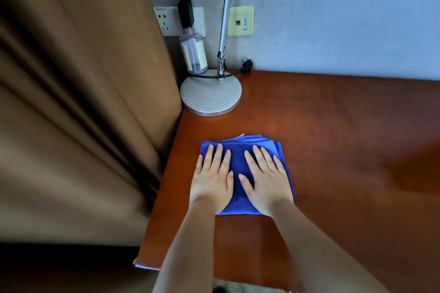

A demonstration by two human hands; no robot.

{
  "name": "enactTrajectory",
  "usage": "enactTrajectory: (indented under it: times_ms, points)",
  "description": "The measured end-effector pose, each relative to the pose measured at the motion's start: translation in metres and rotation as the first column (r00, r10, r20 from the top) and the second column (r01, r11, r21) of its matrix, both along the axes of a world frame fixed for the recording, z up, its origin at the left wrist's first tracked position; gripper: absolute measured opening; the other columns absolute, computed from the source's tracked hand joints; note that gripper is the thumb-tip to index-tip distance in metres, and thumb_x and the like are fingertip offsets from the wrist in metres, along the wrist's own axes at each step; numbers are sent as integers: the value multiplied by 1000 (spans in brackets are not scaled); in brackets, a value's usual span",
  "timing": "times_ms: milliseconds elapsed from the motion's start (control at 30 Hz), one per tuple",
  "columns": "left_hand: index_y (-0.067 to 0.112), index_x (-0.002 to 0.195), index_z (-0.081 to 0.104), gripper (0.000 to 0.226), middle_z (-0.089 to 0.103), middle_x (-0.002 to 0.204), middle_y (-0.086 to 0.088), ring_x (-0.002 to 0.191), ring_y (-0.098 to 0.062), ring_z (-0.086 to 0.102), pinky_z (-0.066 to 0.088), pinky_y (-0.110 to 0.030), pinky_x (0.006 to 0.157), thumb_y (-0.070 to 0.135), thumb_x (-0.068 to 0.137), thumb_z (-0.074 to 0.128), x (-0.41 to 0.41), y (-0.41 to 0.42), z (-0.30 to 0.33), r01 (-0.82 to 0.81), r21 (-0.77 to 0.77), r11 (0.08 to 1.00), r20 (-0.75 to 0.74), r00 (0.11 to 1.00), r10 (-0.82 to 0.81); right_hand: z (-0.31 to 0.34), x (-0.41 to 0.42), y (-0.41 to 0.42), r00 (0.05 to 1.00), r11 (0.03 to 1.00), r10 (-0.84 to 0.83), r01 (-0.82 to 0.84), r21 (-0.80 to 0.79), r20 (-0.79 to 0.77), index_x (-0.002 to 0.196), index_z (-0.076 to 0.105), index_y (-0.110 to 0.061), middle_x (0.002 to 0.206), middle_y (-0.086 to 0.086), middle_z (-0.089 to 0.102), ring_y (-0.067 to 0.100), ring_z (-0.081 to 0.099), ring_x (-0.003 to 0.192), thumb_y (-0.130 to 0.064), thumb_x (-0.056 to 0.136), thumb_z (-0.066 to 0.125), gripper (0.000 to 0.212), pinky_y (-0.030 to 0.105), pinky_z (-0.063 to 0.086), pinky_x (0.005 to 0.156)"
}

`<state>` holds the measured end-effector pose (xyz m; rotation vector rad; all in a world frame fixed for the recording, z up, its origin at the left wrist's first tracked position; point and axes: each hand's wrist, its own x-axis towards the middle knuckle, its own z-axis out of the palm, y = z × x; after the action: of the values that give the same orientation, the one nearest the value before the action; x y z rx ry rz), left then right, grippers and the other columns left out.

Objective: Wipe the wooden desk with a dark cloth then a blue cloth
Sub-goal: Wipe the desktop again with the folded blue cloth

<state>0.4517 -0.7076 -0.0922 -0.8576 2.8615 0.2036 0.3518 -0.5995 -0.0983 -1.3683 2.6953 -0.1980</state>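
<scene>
A folded blue cloth [239, 157] lies flat on the reddish wooden desk [333, 138], near its left edge. My left hand [212, 178] presses on the cloth's left half with straight, spread fingers. Beside it, my right hand [267, 179] lies flat on the right half, fingers also straight. Both palms cover much of the cloth. No dark cloth is in view.
A desk lamp with a round ribbed base [210, 94] and a slanted metal arm stands at the back left corner. Behind it are a clear bottle [193, 51], wall sockets with a black adapter [185, 13], and a loose plug [246, 65]. A brown curtain [78, 102] hangs left of the desk.
</scene>
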Motion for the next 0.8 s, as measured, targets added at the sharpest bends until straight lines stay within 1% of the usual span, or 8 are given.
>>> enactTrajectory:
  times_ms: [100, 167, 200, 267, 333, 367, 533, 800]
  points:
    - [21, 152, -12, 87, -18, 160, -1, 146, -20, -21, -10, -40, 120, 43, 70, -27, 6, 13, 0, 27, 1, 1000, -3, 1000, -27, -2, 9, 17, 999, 999, -41, 42, 13, -18, 136, 53, -15, 144, 8, 47, 24, 44, 134, -49, 89, 31, 62, 36, 14, 110]
    - [22, 153, -11, 84, -17, 160, 0, 146, -20, -21, -9, -39, 120, 44, 73, -25, 6, 14, 0, 39, -6, 999, -3, 999, -39, -3, 11, 21, 999, 999, -47, 47, 0, -21, 135, 54, -14, 143, 8, 48, 24, 45, 133, -49, 89, 32, 61, 36, 16, 109]
    - [22, 153, -11, 78, -17, 161, 0, 146, -19, -21, -9, -39, 120, 44, 79, -22, 5, 12, 0, 43, -9, 999, -3, 999, -43, -3, 10, 22, 999, 999, -47, 47, 4, -15, 138, 51, -15, 146, 7, 44, 23, 41, 136, -50, 90, 29, 63, 36, 13, 111]
    - [22, 153, -10, 61, -16, 161, 0, 146, -19, -22, -9, -39, 120, 43, 96, -3, -1, 6, 0, 55, -7, 998, -4, 998, -55, -3, 6, 18, 999, 999, -36, 36, 14, 1, 147, 35, -18, 156, 5, 28, 20, 23, 145, -53, 90, 16, 70, 34, 2, 114]
    - [22, 153, -10, 57, -17, 160, 0, 146, -18, -21, -8, -39, 120, 37, 103, 11, -10, -1, 1, 59, 0, 998, -13, 998, -59, -3, -4, 12, 1000, 1000, -7, 7, 1, 2, 153, 16, -21, 161, 1, 8, 16, 3, 148, -56, 84, 0, 78, 32, -9, 116]
    - [22, 153, -9, 57, -17, 160, 0, 146, -18, -21, -8, -39, 120, 36, 103, 13, -17, -6, 1, 60, -6, 998, -24, 998, -61, -2, -12, 7, 1000, 1000, -5, 5, -2, -1, 153, 11, -23, 161, -1, 3, 15, -3, 148, -57, 82, -4, 81, 32, -11, 116]
    - [21, 154, -7, 57, -13, 161, -1, 147, -19, -18, -6, -40, 121, 36, 103, 14, -56, -32, -2, 73, -28, 997, -38, 997, -74, -3, -51, -22, 999, 999, -30, 30, -23, -10, 153, 14, -23, 161, -1, 6, 15, -1, 148, -57, 82, -2, 81, 33, -6, 117]
    - [20, 154, -5, 57, -12, 162, -2, 147, -21, -17, -6, -41, 121, 36, 103, 14, -98, -59, -4, 96, -41, 995, -37, 995, -98, -2, -90, -49, 997, 998, -67, 67, 7, -32, 153, 10, -26, 161, -4, 1, 12, -6, 147, -59, 78, -6, 84, 32, -8, 118]
